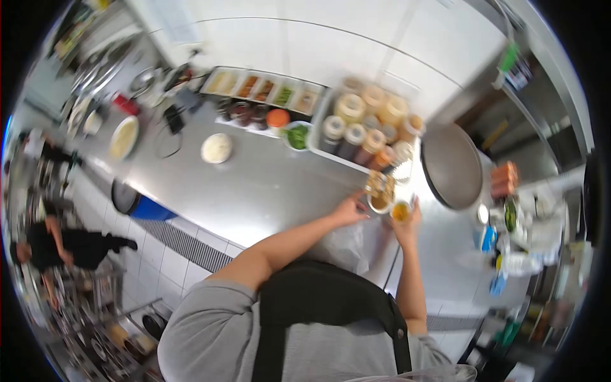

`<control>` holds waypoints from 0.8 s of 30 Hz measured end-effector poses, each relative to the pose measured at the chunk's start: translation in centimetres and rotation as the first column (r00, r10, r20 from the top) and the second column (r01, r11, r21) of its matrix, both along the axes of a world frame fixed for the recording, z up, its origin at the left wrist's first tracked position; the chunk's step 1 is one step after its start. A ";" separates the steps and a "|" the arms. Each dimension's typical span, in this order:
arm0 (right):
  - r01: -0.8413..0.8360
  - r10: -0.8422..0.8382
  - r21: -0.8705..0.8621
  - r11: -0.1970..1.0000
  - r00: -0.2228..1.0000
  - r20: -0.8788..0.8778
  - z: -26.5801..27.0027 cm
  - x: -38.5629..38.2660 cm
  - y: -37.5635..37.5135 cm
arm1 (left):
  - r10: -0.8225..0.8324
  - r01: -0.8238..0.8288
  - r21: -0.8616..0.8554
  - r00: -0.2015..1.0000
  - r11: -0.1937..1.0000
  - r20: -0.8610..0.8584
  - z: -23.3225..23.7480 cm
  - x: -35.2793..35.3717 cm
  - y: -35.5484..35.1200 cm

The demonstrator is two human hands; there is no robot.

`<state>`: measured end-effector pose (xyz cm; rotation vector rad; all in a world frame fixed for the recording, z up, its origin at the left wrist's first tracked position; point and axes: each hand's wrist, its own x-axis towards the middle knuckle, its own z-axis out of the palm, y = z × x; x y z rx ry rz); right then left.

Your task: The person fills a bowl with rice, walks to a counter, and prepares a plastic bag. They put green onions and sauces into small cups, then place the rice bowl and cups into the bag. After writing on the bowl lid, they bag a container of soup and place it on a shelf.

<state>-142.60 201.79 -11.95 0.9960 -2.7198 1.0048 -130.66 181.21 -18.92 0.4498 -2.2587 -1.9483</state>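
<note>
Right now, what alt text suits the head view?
The right hand holds a small orange-filled cup and the left hand reaches to a small brown-filled tub on a stainless steel counter, beside a round dark griddle.

Bright, even light falls from overhead, and the steel counter point(254, 184) glares white beside the griddle point(452, 165). Shadows are faint. The lens bends everything, the corners go black and the left edge smears. The left hand point(352, 209), right hand point(408, 224) and cup point(400, 211) look soft.
</note>
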 end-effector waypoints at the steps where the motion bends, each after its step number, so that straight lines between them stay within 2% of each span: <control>1: 0.026 -0.026 0.021 0.999 0.999 -0.037 -0.4 0.0 0.5 | 0.018 -0.018 0.008 1.000 1.000 -0.011 -0.6 0.8 -0.4; 3: 0.097 -0.099 -0.033 0.995 0.993 -0.062 0.1 0.0 0.7 | 0.085 -0.086 -0.034 0.996 0.996 -0.014 1.1 3.7 -1.7; 6: 0.205 -0.214 -0.065 0.977 0.957 -0.194 1.8 0.1 1.1 | 0.146 -0.147 -0.063 0.989 0.987 -0.019 2.8 8.6 -3.8; 9: 0.259 -0.294 -0.149 0.954 0.898 -0.327 5.3 0.2 0.1 | 0.178 -0.210 0.243 0.973 0.947 0.149 6.2 13.8 -6.0; 10: 0.275 -0.321 -0.172 0.946 0.875 -0.362 6.2 0.4 -0.4 | 0.221 -0.256 0.291 0.964 0.922 0.147 6.0 15.3 -6.5; 15: 0.133 -0.226 -0.208 0.969 0.819 -0.528 11.3 6.4 -8.8 | 0.395 -0.412 0.459 0.908 0.787 0.140 6.1 22.7 -8.7; 18: 0.048 -0.151 -0.204 0.978 0.837 -0.526 11.0 11.2 -15.4 | 0.379 -0.363 0.365 0.925 0.857 0.030 7.4 28.0 -11.7; 19: -0.068 -0.070 -0.255 0.965 0.865 -0.496 10.9 12.9 -18.0 | 0.393 -0.368 0.359 0.920 0.858 0.004 7.6 29.8 -12.8; 21: -0.081 -0.032 -0.189 0.979 0.847 -0.531 11.3 17.8 -23.1 | 0.422 -0.380 0.347 0.905 0.857 -0.051 8.1 33.9 -15.7; 24: -0.151 0.007 -0.266 0.952 0.880 -0.475 11.5 25.4 -31.6 | 0.534 -0.519 0.150 0.840 0.842 -0.094 9.6 41.3 -21.7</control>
